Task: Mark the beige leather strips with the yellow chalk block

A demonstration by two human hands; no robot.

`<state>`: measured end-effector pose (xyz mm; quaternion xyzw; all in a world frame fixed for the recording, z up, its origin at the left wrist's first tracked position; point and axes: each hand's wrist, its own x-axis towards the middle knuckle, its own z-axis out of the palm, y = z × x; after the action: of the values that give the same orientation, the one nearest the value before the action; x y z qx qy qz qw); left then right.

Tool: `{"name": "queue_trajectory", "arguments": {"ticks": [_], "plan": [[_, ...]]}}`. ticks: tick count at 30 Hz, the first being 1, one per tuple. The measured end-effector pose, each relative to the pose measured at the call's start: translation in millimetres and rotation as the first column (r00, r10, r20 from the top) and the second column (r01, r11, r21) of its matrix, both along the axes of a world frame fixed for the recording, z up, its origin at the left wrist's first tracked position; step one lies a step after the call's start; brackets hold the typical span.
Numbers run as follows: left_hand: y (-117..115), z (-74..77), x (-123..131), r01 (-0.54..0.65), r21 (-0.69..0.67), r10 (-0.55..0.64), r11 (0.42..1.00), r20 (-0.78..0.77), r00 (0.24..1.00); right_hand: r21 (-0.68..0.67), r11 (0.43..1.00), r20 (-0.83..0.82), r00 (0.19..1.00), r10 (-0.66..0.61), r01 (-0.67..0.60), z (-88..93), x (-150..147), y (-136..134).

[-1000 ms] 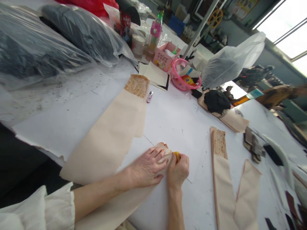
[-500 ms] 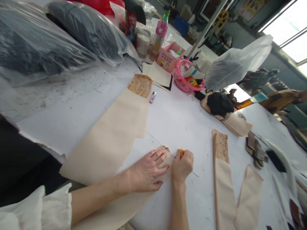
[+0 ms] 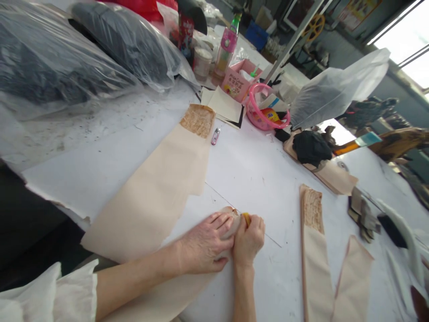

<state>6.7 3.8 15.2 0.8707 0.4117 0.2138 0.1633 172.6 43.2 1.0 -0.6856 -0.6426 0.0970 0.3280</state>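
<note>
I'm resting my left hand (image 3: pixel 208 243), fingers loosely apart, on the beige strip (image 3: pixel 187 288) running inward from the table's (image 3: pixel 258 179) near edge; my right hand (image 3: pixel 249 241) is pinching a yellow tool (image 3: pixel 246 218). I should be pressing evenly, preventing slippage.

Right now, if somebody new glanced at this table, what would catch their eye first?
Probably the left hand, low in the middle, spread over a beige piece, and the right hand beside it pinching a small yellow thing. After that, likely the bright pink basket farther back and the plastic-wrapped dark bundles at the upper left.
</note>
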Motion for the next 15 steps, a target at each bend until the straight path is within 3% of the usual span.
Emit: {"name": "queue_trajectory", "arguments": {"ticks": [4, 9, 11, 15], "plan": [[-1, -0.7, 0, -0.012, -0.008, 0.012, 1.0, 0.007, 1.0, 0.012, 0.999, -0.039, 0.999, -0.032, 0.033, 9.6, 2, -14], [0, 1.2, 0, 0.004, -0.007, -0.004, 1.0, 0.024, 1.0, -0.108, 0.994, -0.142, 0.99, 0.01, -0.026, 5.0, 4, -22], [0, 1.4, 0, 0.005, -0.009, -0.005, 1.0, 0.024, 1.0, -0.097, 0.995, -0.165, 0.985, -0.052, 0.036, 2.2, 8, -11], [-2, 0.3, -2, 0.01, -0.028, -0.01, 1.0, -0.001, 1.0, -0.038, 0.955, -0.254, 0.921, -0.295, 0.295, 13.2, 38, 7]]}}
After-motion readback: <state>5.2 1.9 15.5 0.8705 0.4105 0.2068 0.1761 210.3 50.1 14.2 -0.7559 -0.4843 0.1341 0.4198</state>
